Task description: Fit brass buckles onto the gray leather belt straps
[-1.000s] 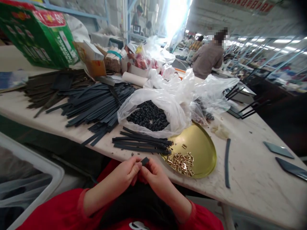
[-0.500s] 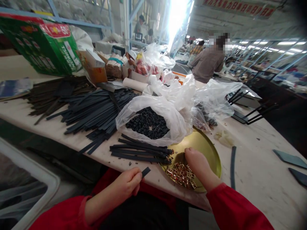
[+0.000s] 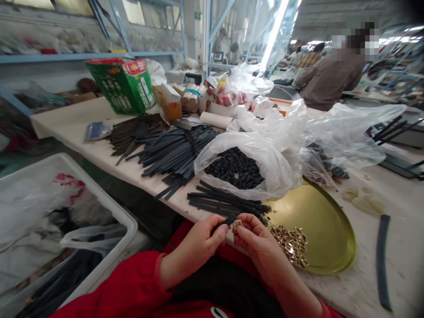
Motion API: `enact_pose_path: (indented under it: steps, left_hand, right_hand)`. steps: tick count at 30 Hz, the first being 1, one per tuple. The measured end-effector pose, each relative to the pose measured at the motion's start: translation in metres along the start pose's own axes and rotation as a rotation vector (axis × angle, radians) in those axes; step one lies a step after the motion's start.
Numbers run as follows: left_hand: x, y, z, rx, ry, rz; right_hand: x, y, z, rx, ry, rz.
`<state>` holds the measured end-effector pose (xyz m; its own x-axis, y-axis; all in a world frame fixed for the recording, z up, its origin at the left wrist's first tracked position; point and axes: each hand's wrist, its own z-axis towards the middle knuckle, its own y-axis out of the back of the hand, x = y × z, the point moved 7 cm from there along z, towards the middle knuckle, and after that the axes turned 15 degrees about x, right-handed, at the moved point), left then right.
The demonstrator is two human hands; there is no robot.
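Close together at the table's front edge, my two hands meet. My left hand (image 3: pixel 207 236) is closed on a black strap (image 3: pixel 229 219), its end pointing right. Between the fingertips of my right hand (image 3: pixel 256 236) is a small gold buckle (image 3: pixel 237 224), right beside the strap's end; whether they touch I cannot tell. Several black straps with gold fittings at their ends (image 3: pixel 228 201) lie just beyond my hands. A pile of gold buckles (image 3: pixel 291 243) sits in the round golden tray (image 3: pixel 331 238) to the right.
Behind the straps stands an open plastic bag (image 3: pixel 281 176) of small black pieces (image 3: pixel 233 168). Flat black strips (image 3: pixel 175 152) are heaped to its left, near a green box (image 3: pixel 119 88). A white bin (image 3: pixel 130 225) stands at lower left. Another person (image 3: pixel 331 79) is at the back right.
My right hand has left the golden tray and come to my left hand, now holding a gold buckle. My left hand has kept the strap. The view has swung left.
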<state>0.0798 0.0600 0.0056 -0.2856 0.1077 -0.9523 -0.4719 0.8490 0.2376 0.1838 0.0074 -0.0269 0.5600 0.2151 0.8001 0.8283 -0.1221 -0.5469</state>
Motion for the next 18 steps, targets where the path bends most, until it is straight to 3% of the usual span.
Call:
enact_pose_path:
  steps: [5, 9, 13, 18]
  left_hand:
    - [0.011, 0.003, -0.012, -0.007, 0.028, 0.0]
    - [0.016, 0.002, -0.02, 0.021, 0.068, 0.074]
    - [0.009, -0.002, -0.024, 0.055, -0.021, 0.226]
    - [0.008, -0.006, -0.024, 0.061, -0.064, 0.339]
  right_hand:
    - [-0.012, -0.006, -0.001, 0.022, -0.035, 0.018]
    - [-0.019, 0.003, -0.003, -0.123, -0.021, 0.164]
    - [-0.038, -0.007, -0.003, -0.125, -0.098, 0.305]
    - [-0.049, -0.012, -0.004, -0.102, -0.111, 0.322]
